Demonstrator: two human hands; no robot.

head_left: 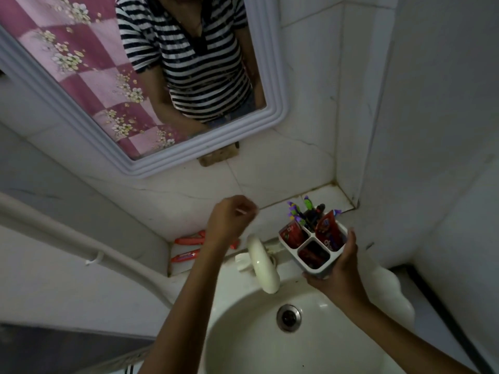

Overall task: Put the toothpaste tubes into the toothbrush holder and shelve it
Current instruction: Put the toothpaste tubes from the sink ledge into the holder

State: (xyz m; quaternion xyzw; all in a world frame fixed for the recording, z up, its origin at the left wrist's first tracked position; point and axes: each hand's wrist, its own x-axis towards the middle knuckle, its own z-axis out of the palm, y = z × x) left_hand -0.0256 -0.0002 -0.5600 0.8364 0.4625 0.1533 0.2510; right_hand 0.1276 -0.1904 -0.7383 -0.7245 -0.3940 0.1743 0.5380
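My right hand (340, 268) grips a white toothbrush holder (314, 247) from below and holds it over the back right of the sink. Its compartments hold red toothpaste tubes (325, 226) and several toothbrushes (302, 214). My left hand (231, 220) hovers above the ledge with its fingers curled and nothing clearly in them. Under that hand, two red-orange toothpaste tubes (186, 256) lie on the tiled ledge (270, 211); my left forearm partly hides them.
A white faucet (263, 263) curves over the sink basin (243, 333) with its drain (289, 317). A framed mirror (151, 163) hangs above the ledge. White tiled walls close in at the right corner. A white pipe (81, 244) runs along the left wall.
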